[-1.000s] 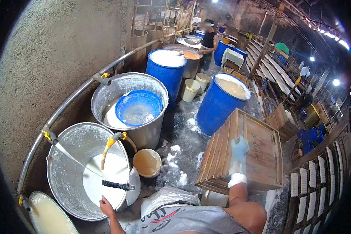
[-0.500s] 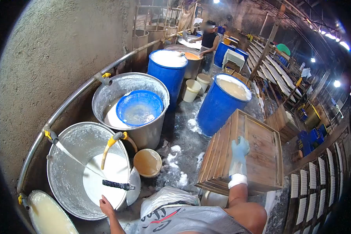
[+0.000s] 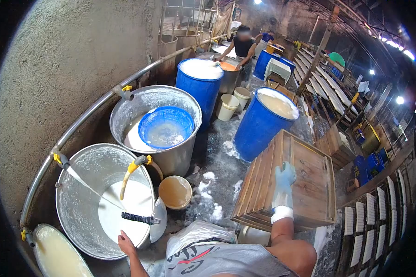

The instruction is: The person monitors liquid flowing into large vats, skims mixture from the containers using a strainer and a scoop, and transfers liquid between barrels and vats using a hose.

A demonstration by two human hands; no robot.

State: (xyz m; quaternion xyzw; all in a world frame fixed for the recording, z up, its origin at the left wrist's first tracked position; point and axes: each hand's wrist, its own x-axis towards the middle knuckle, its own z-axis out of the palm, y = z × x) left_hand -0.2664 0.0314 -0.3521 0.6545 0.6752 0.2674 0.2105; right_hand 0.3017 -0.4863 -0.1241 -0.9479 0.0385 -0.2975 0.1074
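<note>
My left hand [image 3: 126, 243] is bare, at the near rim of a large metal vat [image 3: 85, 173] with white liquid inside; its fingers are apart and nothing shows in them. Just beyond it, a black-wrapped handle [image 3: 138, 218] reaches over the rim from a pale round piece [image 3: 159, 221]. A gloved right hand, mine [image 3: 284, 180], rests with fingers spread on the top of a stack of wooden trays [image 3: 312, 184]. Water streams from a grey pipe outlet [image 3: 62, 160] into the vat, and a yellow-handled tap [image 3: 136, 165] hangs over it.
A second vat [image 3: 192, 143] holds a blue basin [image 3: 166, 127]. Blue drums [image 3: 259, 129] and a bucket of tan liquid [image 3: 174, 193] stand ahead on the wet floor [image 3: 212, 161]. Farther back, a person [image 3: 243, 46] leans over an orange-filled vat [image 3: 229, 83]. Racks [image 3: 351, 249] stand at right.
The person in the black top has bent forward over the orange-filled vat, both arms reaching to it. My hands have stayed in place, and the view has barely shifted.
</note>
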